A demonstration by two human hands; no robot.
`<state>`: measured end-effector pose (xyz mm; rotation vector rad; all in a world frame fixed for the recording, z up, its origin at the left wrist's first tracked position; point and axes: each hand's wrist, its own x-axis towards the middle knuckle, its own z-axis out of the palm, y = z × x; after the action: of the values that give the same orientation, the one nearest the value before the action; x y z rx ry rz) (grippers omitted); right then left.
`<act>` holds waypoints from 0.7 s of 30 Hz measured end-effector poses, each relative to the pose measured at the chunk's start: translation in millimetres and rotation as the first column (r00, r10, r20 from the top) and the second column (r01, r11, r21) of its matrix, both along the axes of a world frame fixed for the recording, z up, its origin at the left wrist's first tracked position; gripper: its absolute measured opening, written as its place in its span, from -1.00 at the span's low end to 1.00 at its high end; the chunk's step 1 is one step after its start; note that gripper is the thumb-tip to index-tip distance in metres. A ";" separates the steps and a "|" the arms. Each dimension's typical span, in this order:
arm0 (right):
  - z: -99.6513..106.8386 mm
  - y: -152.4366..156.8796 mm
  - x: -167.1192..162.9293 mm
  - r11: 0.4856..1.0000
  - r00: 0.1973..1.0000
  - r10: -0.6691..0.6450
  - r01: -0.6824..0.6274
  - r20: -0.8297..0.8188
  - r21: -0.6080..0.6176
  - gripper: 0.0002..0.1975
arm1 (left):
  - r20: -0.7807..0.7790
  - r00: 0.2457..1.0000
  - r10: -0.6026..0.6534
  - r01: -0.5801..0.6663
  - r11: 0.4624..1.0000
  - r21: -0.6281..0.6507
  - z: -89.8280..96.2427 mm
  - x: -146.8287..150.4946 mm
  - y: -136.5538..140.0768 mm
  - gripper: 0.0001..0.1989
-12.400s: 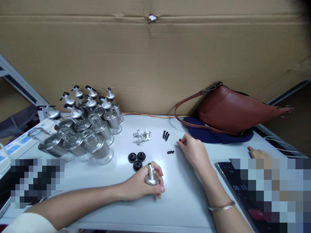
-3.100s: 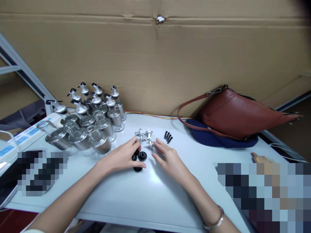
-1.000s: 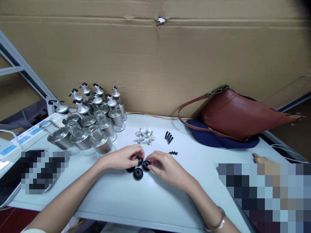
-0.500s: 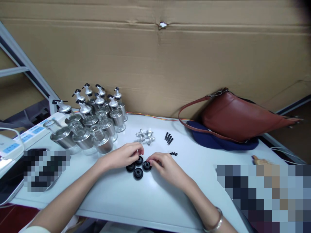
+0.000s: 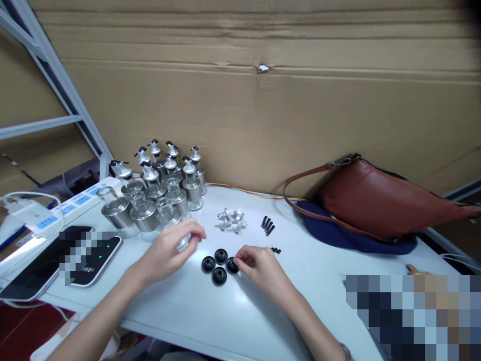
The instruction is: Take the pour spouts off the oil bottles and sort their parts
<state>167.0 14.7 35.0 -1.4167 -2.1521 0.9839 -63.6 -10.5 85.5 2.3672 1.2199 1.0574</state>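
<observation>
Several round black stoppers [image 5: 219, 276] lie in a tight group on the white table. Thumb and fingers of my right hand [image 5: 259, 268] pinch the rightmost black stopper [image 5: 232, 265], which still sits on the tabletop. Left of the group, my left hand [image 5: 171, 250] is raised with curved fingers and thumb apart, nothing visible between them. Beyond the stoppers are several silver pourer spouts [image 5: 237, 226], a row of black slim parts [image 5: 268, 225] and a few tiny black pieces [image 5: 276, 250].
Glass bottles with steel sleeves [image 5: 145, 218], some topped with pourers, crowd the back left. A power strip [image 5: 63, 210] and two dark devices [image 5: 93, 265] are at left. A brown bag [image 5: 361, 200] rests on a navy cap [image 5: 330, 238] at right. Cardboard [image 5: 244, 120] walls the back.
My left hand has let go of the stoppers and moved left, its fingers parting. My right hand remains at the rightmost stopper. The view has tilted up and shifted left.
</observation>
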 end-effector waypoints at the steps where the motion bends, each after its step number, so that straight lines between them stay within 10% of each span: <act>1: 0.2 -0.4 0.2 1.000 1.000 0.002 -0.002 -0.001 -0.001 -0.84 | 0.047 0.996 0.075 -0.079 0.993 0.082 5.1 -9.4 -0.1 -0.84; 6: 1.3 -2.0 1.5 1.000 1.000 0.023 -0.023 -0.008 0.015 -0.81 | 0.324 0.840 0.435 -0.527 0.797 0.297 35.3 -70.0 32.0 -0.90; 9: 1.3 -2.2 1.4 0.998 0.999 0.050 -0.050 -0.010 0.043 -0.80 | 0.354 0.738 0.574 -0.659 0.724 0.201 43.4 -106.8 68.0 -0.59; 16: -1.3 -2.0 4.2 0.985 0.997 0.080 -0.079 0.000 0.155 -0.81 | 0.205 0.755 0.622 -0.637 0.771 0.009 36.8 -131.9 109.7 -0.83; 21: -0.8 -2.4 5.8 0.978 0.996 0.077 -0.067 -0.040 0.197 -0.82 | 0.284 0.648 0.707 -0.740 0.672 0.014 53.9 -124.1 109.7 -0.79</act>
<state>172.8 12.3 34.2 -1.2197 -2.2109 0.7970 -187.6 99.3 139.3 1.7005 2.1246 1.6489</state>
